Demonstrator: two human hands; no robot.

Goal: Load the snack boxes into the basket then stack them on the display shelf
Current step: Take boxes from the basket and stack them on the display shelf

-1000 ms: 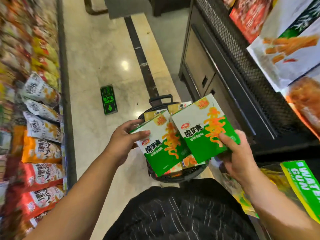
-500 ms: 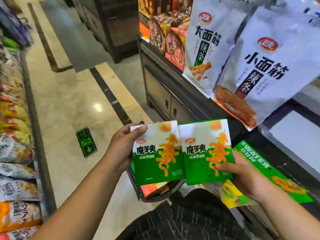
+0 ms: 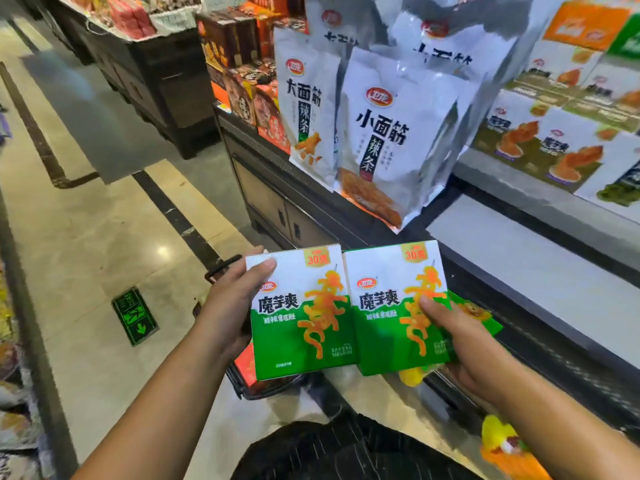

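Note:
Two green-and-white snack boxes are held side by side at chest height. My left hand (image 3: pixel 230 299) grips the left snack box (image 3: pixel 301 313) by its left edge, thumb on the front. My right hand (image 3: pixel 460 344) grips the right snack box (image 3: pixel 391 306) from its right side, thumb across the front. Below them the black basket (image 3: pixel 242 386) stands on the floor, mostly hidden by the boxes, with its handle (image 3: pixel 221 268) showing beside my left hand. The display shelf (image 3: pixel 519 265) lies to the right, a pale bare surface.
Large white snack bags (image 3: pixel 391 140) stand on the shelf just beyond the boxes. Stacked boxes (image 3: pixel 561 143) fill the upper right tier. A rack of snack packets lines the left edge. The tiled aisle floor (image 3: pixel 104 220) carries a green exit sign (image 3: pixel 135 315).
The view has swung up from the basket toward the display shelf. Both boxes have risen out of the basket and now sit level, side by side, nearer the shelf.

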